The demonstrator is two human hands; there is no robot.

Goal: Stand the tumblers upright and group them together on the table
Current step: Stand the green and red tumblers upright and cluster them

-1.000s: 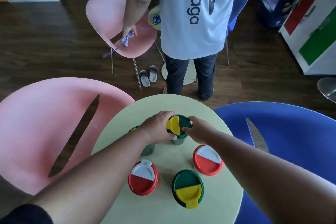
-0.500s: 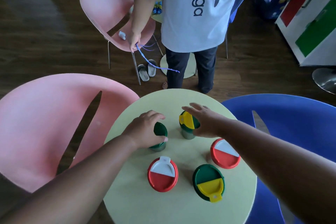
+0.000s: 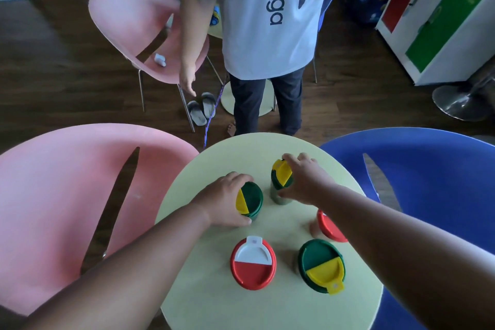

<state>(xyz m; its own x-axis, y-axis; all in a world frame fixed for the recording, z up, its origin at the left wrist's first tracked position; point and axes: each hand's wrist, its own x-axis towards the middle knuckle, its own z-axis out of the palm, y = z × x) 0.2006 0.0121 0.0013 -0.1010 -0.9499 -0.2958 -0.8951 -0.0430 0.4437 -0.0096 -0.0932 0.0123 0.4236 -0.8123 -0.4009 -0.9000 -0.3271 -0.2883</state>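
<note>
Up close, the left hand (image 3: 223, 199) has its fingers (image 3: 242, 178) wrapped around 1 green-and-yellow-lidded tumbler (image 3: 250, 199); the right hand (image 3: 305, 182) grips another (image 3: 281, 178) just beside it. Both stand upright on the round surface (image 3: 270, 308), with 3 more tumblers nearer the camera.
</note>
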